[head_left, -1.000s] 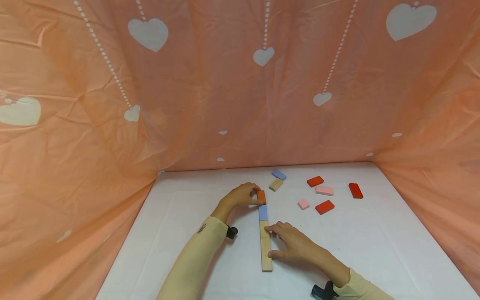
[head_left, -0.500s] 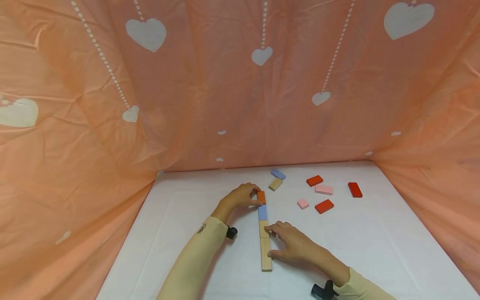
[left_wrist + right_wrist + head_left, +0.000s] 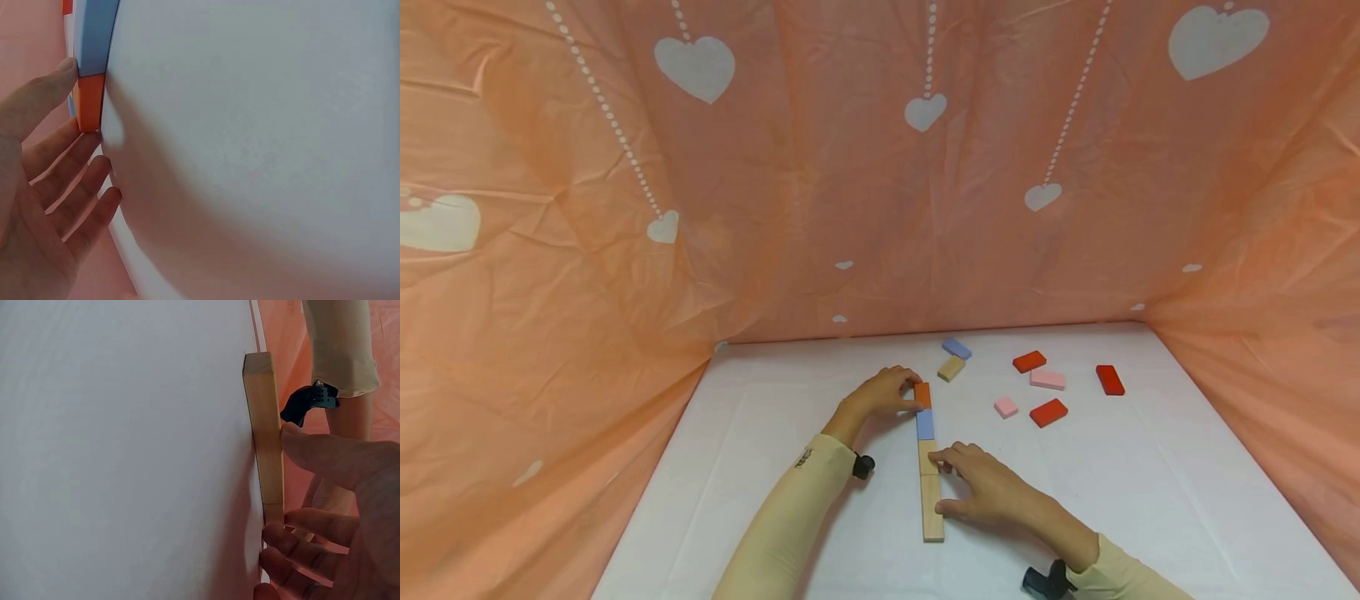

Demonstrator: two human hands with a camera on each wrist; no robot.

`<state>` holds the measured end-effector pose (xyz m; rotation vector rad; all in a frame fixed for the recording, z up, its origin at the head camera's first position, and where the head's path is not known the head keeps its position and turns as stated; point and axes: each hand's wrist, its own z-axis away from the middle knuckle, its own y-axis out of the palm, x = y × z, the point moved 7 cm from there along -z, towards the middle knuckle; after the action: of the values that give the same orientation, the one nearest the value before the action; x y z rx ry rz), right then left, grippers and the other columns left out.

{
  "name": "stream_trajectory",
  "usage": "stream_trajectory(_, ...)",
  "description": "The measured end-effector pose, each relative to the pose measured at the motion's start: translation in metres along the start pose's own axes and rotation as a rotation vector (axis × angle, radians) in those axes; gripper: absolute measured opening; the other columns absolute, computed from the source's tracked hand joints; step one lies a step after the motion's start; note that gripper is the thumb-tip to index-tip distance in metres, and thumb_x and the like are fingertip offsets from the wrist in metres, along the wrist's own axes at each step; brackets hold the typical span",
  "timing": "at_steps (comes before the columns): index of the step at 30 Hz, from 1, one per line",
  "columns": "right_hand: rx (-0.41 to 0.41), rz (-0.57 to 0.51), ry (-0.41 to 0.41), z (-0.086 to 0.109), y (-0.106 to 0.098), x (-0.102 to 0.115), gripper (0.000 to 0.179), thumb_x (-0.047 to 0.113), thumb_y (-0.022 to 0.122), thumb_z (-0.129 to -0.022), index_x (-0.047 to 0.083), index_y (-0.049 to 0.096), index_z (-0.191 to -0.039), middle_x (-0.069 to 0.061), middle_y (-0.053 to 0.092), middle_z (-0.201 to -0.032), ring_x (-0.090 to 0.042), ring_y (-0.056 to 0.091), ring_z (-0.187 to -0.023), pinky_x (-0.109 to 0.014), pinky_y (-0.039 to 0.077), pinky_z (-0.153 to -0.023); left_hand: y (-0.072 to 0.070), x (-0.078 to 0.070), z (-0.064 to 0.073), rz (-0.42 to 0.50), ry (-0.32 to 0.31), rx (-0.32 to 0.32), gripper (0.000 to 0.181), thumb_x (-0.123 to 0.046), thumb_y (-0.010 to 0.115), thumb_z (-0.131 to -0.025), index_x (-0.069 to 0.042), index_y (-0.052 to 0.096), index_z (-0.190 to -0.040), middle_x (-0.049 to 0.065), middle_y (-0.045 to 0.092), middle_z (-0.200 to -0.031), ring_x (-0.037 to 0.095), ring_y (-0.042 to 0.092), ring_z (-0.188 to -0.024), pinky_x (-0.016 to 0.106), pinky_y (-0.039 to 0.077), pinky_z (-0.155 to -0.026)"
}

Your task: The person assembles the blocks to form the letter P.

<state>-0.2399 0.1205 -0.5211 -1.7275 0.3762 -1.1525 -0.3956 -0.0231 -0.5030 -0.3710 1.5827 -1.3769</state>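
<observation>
In the head view a straight row lies on the table: an orange block (image 3: 922, 395) at the far end, a blue block (image 3: 926, 425), a short wooden block (image 3: 928, 457) and a longer wooden block (image 3: 932, 509) nearest. My left hand (image 3: 880, 392) holds the orange block between thumb and index finger; the other fingers spread beside its end in the left wrist view. My right hand (image 3: 988, 487) rests along the row's right side. Its thumb touches the long wooden block (image 3: 265, 434), while the index finger touches the short one. The right fingers are loosely bent, curled round nothing.
Right of the row lie scattered blocks: red ones (image 3: 1048, 413), pink ones (image 3: 1047, 380), a blue one (image 3: 957, 348) and a wooden one (image 3: 951, 368). The white table (image 3: 760, 400) meets an orange curtain (image 3: 880, 208) at the back and sides.
</observation>
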Motion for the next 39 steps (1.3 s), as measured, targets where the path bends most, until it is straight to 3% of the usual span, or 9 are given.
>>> stream_trajectory(15,0.01,-0.011,0.011,0.0,-0.001,0.001,0.068,0.042,0.089,-0.088,0.011,0.064,-0.144,0.01,0.059,-0.111,-0.009,0.052,-0.101,-0.036,0.053,-0.089,0.005,0.005,0.002,-0.004,-0.013,-0.023,0.056,-0.037,0.081,-0.098,-0.011,0.064,-0.144,0.011,0.062,-0.142,0.032,0.055,-0.135,0.048,0.045,-0.118)
stream_trajectory(22,0.039,-0.098,0.051,0.001,-0.004,-0.002,0.067,0.047,0.086,-0.091,0.013,0.063,-0.144,0.009,0.06,-0.112,-0.011,0.055,-0.102,-0.037,0.054,-0.09,0.007,0.005,0.006,-0.013,-0.012,-0.029,0.053,-0.038,0.073,-0.104,-0.013,0.06,-0.148,0.01,0.06,-0.149,0.032,0.053,-0.142,0.051,0.043,-0.119)
stream_trajectory(29,-0.037,-0.125,0.049,-0.007,-0.016,-0.013,0.057,0.037,0.084,-0.095,0.012,0.064,-0.141,0.006,0.062,-0.111,-0.014,0.058,-0.102,-0.033,0.055,-0.09,0.005,0.005,0.021,0.012,-0.015,-0.048,0.06,-0.038,0.075,-0.102,-0.012,0.055,-0.153,0.013,0.062,-0.147,0.034,0.055,-0.14,0.052,0.046,-0.117)
stream_trajectory(39,-0.107,-0.117,0.141,-0.026,-0.029,-0.035,0.054,0.029,0.085,-0.095,0.011,0.065,-0.142,0.004,0.064,-0.111,-0.015,0.059,-0.102,-0.035,0.056,-0.09,0.009,0.0,0.04,-0.004,-0.004,-0.028,0.064,-0.043,0.076,-0.101,-0.013,0.055,-0.154,0.012,0.06,-0.152,0.034,0.053,-0.143,0.053,0.045,-0.118)
